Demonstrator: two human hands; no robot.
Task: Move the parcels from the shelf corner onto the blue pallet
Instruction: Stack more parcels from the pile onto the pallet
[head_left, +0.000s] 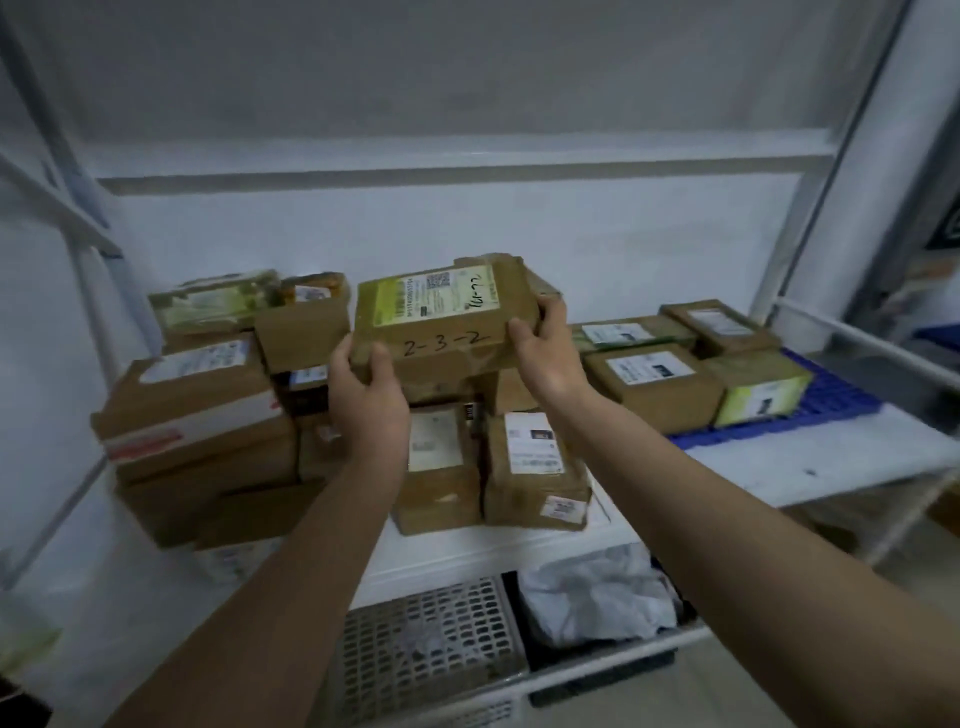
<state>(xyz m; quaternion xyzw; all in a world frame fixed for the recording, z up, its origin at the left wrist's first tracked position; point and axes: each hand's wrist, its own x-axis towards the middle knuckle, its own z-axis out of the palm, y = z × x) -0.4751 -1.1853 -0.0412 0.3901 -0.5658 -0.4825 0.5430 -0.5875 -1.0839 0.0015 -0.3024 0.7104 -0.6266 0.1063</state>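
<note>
Between both hands, the parcel (441, 317) is being held above the pile (322, 395). Left hand (366, 395) and right hand (545, 358) are curling round its two ends. Taped cardboard, probably stiff, light, slightly slick; end grips suit. Pallet (831, 395) lying right of the right hand.

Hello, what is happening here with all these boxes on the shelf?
A person holds one brown parcel marked "2-3-2" with both hands, the left hand at its left end and the right hand at its right end, above a pile of parcels in the shelf corner. To the right, a few parcels already sit on the blue pallet.
</note>
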